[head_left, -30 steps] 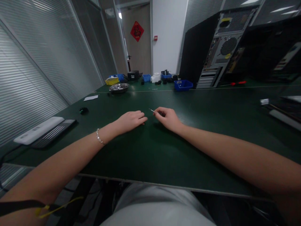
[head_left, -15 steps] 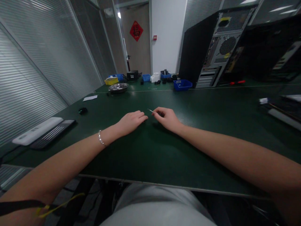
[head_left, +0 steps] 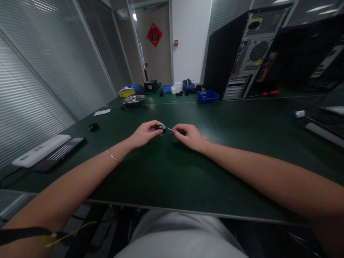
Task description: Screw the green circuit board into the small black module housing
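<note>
My left hand [head_left: 147, 133] pinches a small dark piece with green on it [head_left: 161, 128], its kind too small to make out, between thumb and fingers. Across from it, my right hand [head_left: 189, 136] is closed on a thin metal tool [head_left: 169, 128] with a narrow shaft. The shaft points left, and its tip is at or very near the dark green piece; whether they touch I cannot tell. The tool's handle is hidden inside my right fingers. Both hands are over the middle of the dark green table [head_left: 172, 179].
On the left are a black mouse [head_left: 94, 127] and a white bar-shaped device [head_left: 40, 150]. A metal dish [head_left: 134, 100] and a blue bin [head_left: 208, 96] stand farther back. A black computer case [head_left: 228, 53] rises at the back right, near a red-handled tool [head_left: 271, 93].
My left hand has turned and lifted slightly, and the dark green piece now shows in its fingers. My right hand stays nearly in place with the thin tool.
</note>
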